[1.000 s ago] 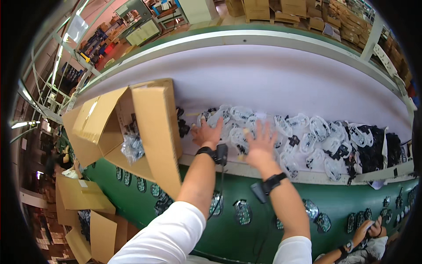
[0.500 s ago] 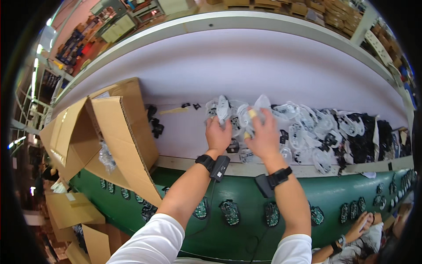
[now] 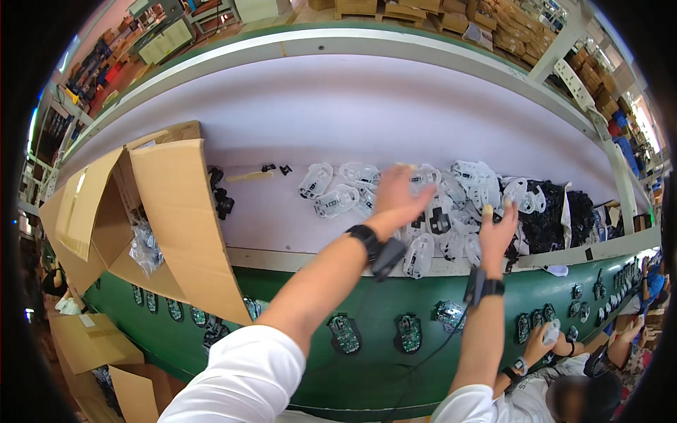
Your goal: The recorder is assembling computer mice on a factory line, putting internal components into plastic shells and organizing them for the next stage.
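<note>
Several translucent white computer mouse shells [image 3: 337, 201] lie in a loose heap on the pale shelf. Over the middle of the heap is my left hand [image 3: 400, 196], slightly blurred, its fingers stretched to the right and apart. My right hand [image 3: 498, 236] stands open at the right part of the heap, fingers spread among the shells, next to a white shell [image 3: 515, 192]. Yellow covers show on some fingertips. I see nothing held in either hand, though what lies under the left palm is hidden. A white shell with a black part [image 3: 439, 220] lies between the hands.
An open cardboard box [image 3: 173, 218] with clear plastic bags stands at the left. Mouse bases with green circuit boards [image 3: 407, 334] line the green belt [image 3: 282, 374]. Black parts [image 3: 553, 229] are heaped at the right. A co-worker's hand [image 3: 539, 345] is at the lower right.
Both hands have moved right over the shelf, the right hand farther. Shells that were bunched near the left hand now lie spread out. The bases on the belt appear shifted left.
</note>
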Demonstrator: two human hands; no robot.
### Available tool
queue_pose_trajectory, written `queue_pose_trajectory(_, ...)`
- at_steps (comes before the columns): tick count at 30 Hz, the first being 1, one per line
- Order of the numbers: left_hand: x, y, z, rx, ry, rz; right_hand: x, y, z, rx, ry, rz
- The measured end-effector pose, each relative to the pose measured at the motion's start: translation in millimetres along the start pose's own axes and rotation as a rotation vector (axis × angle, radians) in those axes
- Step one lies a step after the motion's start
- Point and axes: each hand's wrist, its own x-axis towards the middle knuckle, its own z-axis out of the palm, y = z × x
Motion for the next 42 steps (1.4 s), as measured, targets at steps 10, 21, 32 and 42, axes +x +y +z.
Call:
queue_pose_trajectory(10,-51,-159,-95,0.514,0.11,-0.129,-175,-102,-2,0.005,-0.413,-0.123)
queue_pose_trajectory(21,-73,-53,15,0.262,0.135,-0.104,-143,-56,19,0.362,-0.326,0.165)
queue_pose_trajectory(32,-9,2,56,-0.213,0.203,-0.221,-44,-76,-8,1.286,0.194,0.71)
queue_pose_trajectory(42,-96,-31,-9,0.237,-0.13,0.329,-181,-91,-4,0.036,-0.215,-0.009)
